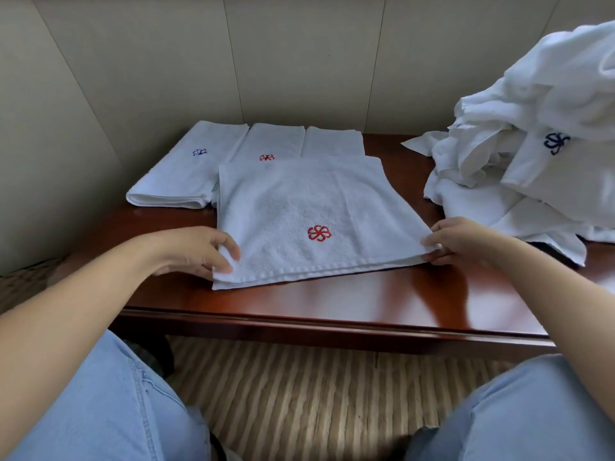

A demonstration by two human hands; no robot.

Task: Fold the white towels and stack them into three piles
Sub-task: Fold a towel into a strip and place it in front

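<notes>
A white towel with a red flower logo (299,211) lies folded in half on the dark wooden table (382,294). My left hand (196,249) pinches its near left corner. My right hand (456,239) pinches its near right corner. Behind it, three folded towels lie side by side: one with a blue logo (186,168) at the left, one with a red logo (271,144) in the middle, and a plain one (332,141) at the right.
A heap of unfolded white towels (532,144) covers the table's right end, one showing a blue logo. A beige panelled wall stands behind the table. My knees in blue jeans sit below the table's front edge over striped carpet.
</notes>
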